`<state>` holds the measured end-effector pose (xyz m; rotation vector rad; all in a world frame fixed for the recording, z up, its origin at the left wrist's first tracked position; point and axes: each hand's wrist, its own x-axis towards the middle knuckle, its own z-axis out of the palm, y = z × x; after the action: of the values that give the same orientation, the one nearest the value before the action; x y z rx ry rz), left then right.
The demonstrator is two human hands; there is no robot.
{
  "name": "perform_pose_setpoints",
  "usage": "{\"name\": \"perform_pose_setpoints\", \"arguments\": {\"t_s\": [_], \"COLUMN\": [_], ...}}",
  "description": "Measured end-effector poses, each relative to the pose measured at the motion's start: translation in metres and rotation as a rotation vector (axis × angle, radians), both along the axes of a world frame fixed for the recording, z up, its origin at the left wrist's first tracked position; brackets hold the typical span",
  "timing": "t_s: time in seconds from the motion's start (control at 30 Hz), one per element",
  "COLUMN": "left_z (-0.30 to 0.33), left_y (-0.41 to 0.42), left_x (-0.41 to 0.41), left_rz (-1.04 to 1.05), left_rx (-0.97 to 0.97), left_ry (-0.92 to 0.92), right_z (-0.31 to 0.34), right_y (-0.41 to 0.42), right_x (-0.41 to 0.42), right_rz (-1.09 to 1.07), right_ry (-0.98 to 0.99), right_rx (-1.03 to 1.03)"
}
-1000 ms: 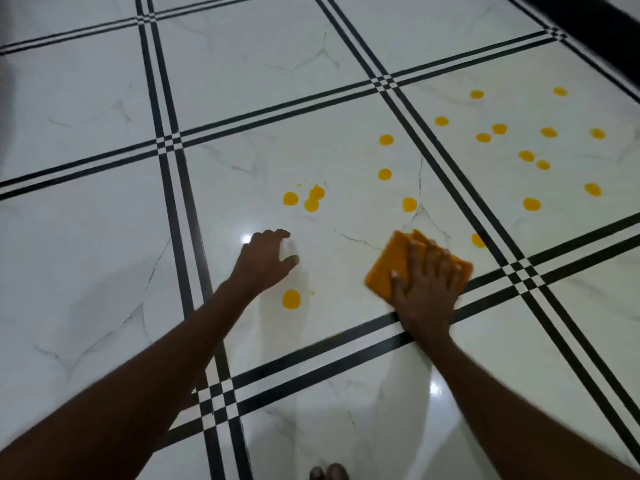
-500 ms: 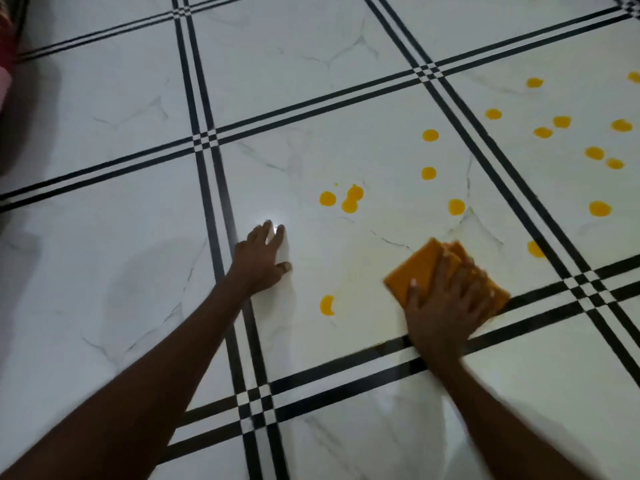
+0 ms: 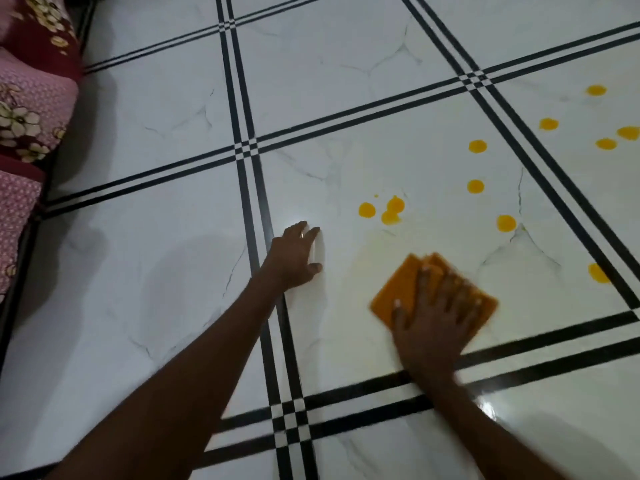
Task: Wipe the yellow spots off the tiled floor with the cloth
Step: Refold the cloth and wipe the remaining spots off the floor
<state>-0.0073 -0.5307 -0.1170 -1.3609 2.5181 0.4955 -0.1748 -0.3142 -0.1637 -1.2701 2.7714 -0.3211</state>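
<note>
Wiping underway: right hand pressed flat, fingers spread, on orange cloth; left hand braced open on tiled floor. Remaining: about ten yellow spots beyond the cloth; task judged early.

**Floor count**

Eleven yellow spots show on the tiled floor, plus one tiny speck. There is one orange cloth, two hands, left and right, and three flowered cushions.
</note>
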Motion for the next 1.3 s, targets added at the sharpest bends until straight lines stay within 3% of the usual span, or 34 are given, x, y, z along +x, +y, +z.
{"name": "perform_pose_setpoints", "arguments": {"t_s": [0.07, 0.17, 0.23, 0.3, 0.4, 0.47, 0.57, 0.6, 0.63, 0.7, 0.77, 0.83, 0.9, 0.97, 1.1, 1.17, 1.3], "left_z": [-0.002, 0.003, 0.009, 0.008, -0.004, -0.011, -0.016, -0.019, -0.020, -0.020, -0.013, -0.004, 0.007, 0.013, 0.014, 0.010, 0.000], "left_y": [-0.010, -0.035, -0.056, -0.072, -0.080, -0.080, -0.081, -0.081, -0.082, -0.073, -0.076, -0.074, -0.073, -0.074, -0.076, -0.077, -0.078], "left_x": [-0.017, -0.031, -0.030, -0.022, -0.019, -0.021, -0.018, -0.018, -0.020, -0.022, -0.026, -0.031, -0.036, -0.038, -0.042, -0.041, -0.035], "left_rz": [0.009, 0.059, 0.077, 0.059, -0.015, -0.034, -0.019, -0.002, 0.012, 0.036, 0.045, 0.056, 0.073, 0.069, 0.056, 0.049, 0.033], "left_rx": [-0.040, -0.114, -0.091, -0.029, 0.072, 0.084, 0.034, 0.024, 0.027, 0.002, 0.002, 0.020, 0.040, 0.054, 0.057, 0.052, 0.003], "left_ry": [0.053, 0.052, -0.019, -0.104, -0.221, -0.241, -0.208, -0.196, -0.188, -0.199, -0.205, -0.224, -0.256, -0.274, -0.287, -0.293, -0.313], "right_z": [-0.006, -0.013, -0.015, -0.014, -0.009, -0.007, -0.016, -0.019, -0.021, -0.024, -0.010, 0.000, 0.004, 0.004, -0.003, -0.011, -0.015], "right_y": [-0.004, -0.088, -0.132, -0.137, -0.105, -0.098, -0.176, -0.213, -0.246, -0.266, -0.233, -0.170, -0.124, -0.116, -0.191, -0.246, -0.287], "right_x": [0.037, -0.002, -0.059, -0.104, -0.077, -0.024, -0.008, -0.027, -0.058, -0.124, -0.161, -0.146, -0.092, -0.041, -0.054, -0.097, -0.200], "right_rz": [0.319, 0.626, 0.475, 0.147, -0.214, -0.098, 0.469, 0.563, 0.545, 0.306, 0.120, 0.020, 0.061, 0.268, 0.675, 0.661, 0.296], "right_ry": [-0.023, -0.007, 0.016, 0.007, -0.026, -0.020, 0.015, 0.037, 0.044, 0.065, 0.084, 0.072, 0.023, -0.031, -0.018, -0.003, 0.028], "right_rx": [-0.021, -0.082, -0.050, -0.007, -0.042, -0.035, -0.036, -0.008, 0.029, 0.072, 0.063, 0.058, 0.122, 0.165, 0.148, 0.170, 0.152]}}
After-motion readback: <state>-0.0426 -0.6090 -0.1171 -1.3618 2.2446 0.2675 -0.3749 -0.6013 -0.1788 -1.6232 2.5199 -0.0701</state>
